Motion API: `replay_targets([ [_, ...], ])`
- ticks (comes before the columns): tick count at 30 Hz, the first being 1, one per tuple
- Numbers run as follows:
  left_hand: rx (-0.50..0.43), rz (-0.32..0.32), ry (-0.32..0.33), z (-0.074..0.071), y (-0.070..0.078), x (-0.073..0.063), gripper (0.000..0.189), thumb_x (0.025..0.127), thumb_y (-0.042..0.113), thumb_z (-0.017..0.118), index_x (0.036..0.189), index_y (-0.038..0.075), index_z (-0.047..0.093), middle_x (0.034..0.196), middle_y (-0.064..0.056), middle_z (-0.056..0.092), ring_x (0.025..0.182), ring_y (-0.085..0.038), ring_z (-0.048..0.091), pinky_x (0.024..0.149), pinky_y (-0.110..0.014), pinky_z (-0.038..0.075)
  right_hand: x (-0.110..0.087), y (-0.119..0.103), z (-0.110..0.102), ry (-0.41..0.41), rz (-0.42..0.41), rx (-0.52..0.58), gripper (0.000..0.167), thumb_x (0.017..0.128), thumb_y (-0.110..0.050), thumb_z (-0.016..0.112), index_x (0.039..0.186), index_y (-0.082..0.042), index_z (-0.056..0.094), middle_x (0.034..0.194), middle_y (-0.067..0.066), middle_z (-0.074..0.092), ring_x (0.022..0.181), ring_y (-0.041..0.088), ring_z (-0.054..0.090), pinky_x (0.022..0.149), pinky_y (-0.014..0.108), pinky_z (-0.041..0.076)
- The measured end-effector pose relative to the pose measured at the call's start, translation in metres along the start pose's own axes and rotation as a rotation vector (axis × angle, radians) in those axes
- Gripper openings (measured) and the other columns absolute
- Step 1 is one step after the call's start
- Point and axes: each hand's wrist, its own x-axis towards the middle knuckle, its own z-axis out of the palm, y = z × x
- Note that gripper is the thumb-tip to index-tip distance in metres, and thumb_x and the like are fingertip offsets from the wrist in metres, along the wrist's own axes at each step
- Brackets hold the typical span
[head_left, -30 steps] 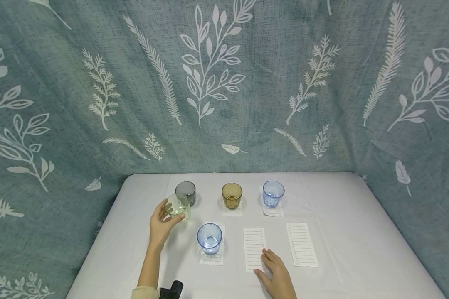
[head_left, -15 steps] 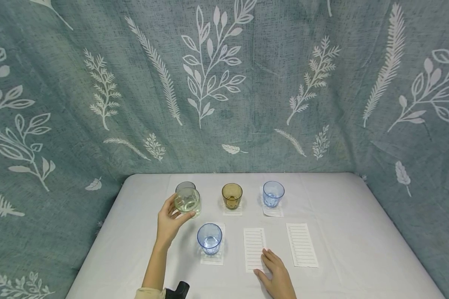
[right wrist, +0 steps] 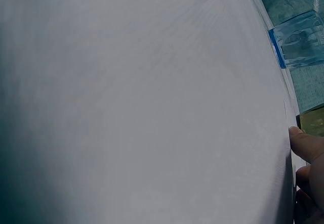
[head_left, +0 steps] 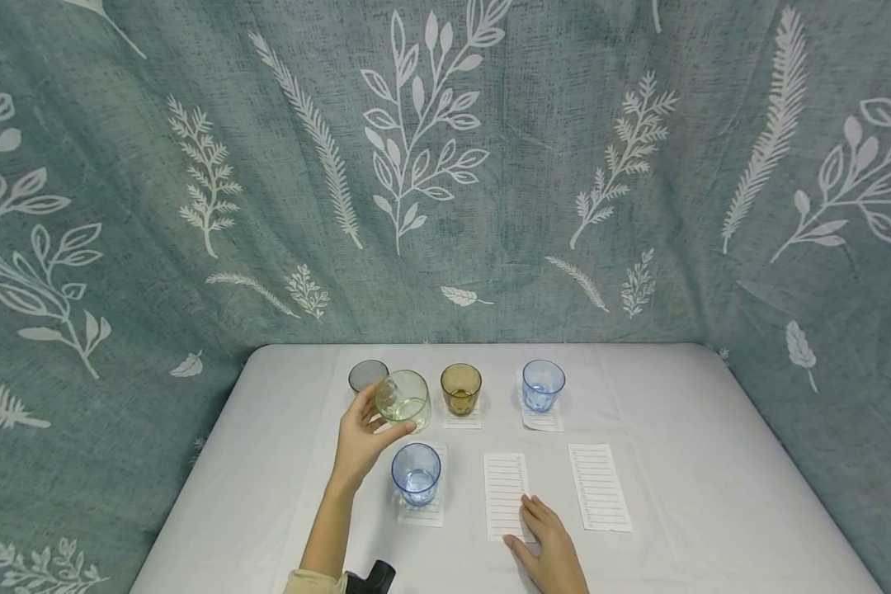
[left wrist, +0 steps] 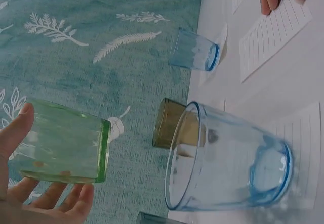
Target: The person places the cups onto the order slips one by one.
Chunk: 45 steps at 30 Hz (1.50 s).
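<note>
My left hand (head_left: 360, 441) grips a pale green glass (head_left: 408, 404), thumb on one side and fingers on the other. It is held up in the air above the table, and in the left wrist view the green glass (left wrist: 66, 143) lies between thumb and fingertips. Just in front of it, nearer me, a blue glass (head_left: 416, 474) stands on a lined paper slip. Behind the left hand a grey glass (head_left: 366, 373) is partly hidden. My right hand (head_left: 552, 549) rests on the table, fingers loosely extended, fingertips at the right edge of a lined paper slip (head_left: 503, 487).
An amber glass (head_left: 460, 386) and a second blue glass (head_left: 542, 385) stand on slips in the back row. Another lined slip (head_left: 600, 487) lies to the right on the white tablecloth (head_left: 698, 495). A patterned curtain (head_left: 520, 165) hangs behind the table.
My left hand has carried the green glass rightward, from in front of the grey glass to a spot between it and the amber glass. The right hand stays in place.
</note>
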Motion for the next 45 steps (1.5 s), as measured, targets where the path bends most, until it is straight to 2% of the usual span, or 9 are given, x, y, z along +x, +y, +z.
replay_targets([
  [8,0.012,-0.013,-0.063,0.01,0.004,-0.006,0.077,0.072,0.001,0.079,0.138,0.0,0.04,0.134,-0.023,0.049,0.124,-0.037,0.046,0.102,-0.049,0.04,0.001,-0.001,-0.002,-0.031,0.014,0.004,0.052,0.075,-0.019,0.078,0.112,0.014,0.06,0.128,0.023,0.055,0.121,0.041,0.048,0.098,0.053,0.04],
  [15,-0.018,-0.009,-0.121,0.022,0.006,-0.012,0.078,0.072,0.002,0.079,0.139,-0.002,0.039,0.135,-0.025,0.047,0.123,-0.038,0.046,0.102,-0.049,0.04,0.0,0.0,-0.002,-0.019,0.003,-0.013,0.052,0.075,-0.018,0.078,0.111,0.015,0.06,0.127,0.024,0.055,0.121,0.042,0.048,0.097,0.052,0.041],
  [31,-0.049,0.018,-0.228,0.063,0.002,-0.026,0.079,0.073,0.006,0.08,0.138,-0.005,0.038,0.136,-0.024,0.046,0.122,-0.039,0.046,0.098,-0.049,0.042,0.001,0.003,-0.002,-0.009,0.003,-0.001,0.053,0.074,-0.018,0.079,0.111,0.015,0.06,0.125,0.024,0.057,0.119,0.042,0.05,0.096,0.053,0.042],
  [41,-0.064,-0.002,-0.277,0.088,-0.004,-0.038,0.079,0.071,0.005,0.08,0.138,-0.002,0.04,0.135,-0.021,0.049,0.12,-0.037,0.048,0.097,-0.044,0.044,0.001,0.006,0.0,0.002,-0.006,0.01,0.053,0.075,-0.019,0.079,0.112,0.014,0.06,0.126,0.023,0.056,0.119,0.041,0.05,0.096,0.053,0.043],
  [45,-0.054,-0.011,-0.282,0.093,0.006,-0.045,0.076,0.071,0.0,0.078,0.136,-0.007,0.04,0.133,-0.025,0.049,0.119,-0.042,0.048,0.096,-0.044,0.045,0.0,0.006,-0.002,0.002,-0.013,0.011,0.053,0.075,-0.02,0.079,0.111,0.014,0.06,0.125,0.023,0.057,0.119,0.041,0.051,0.095,0.053,0.043],
])
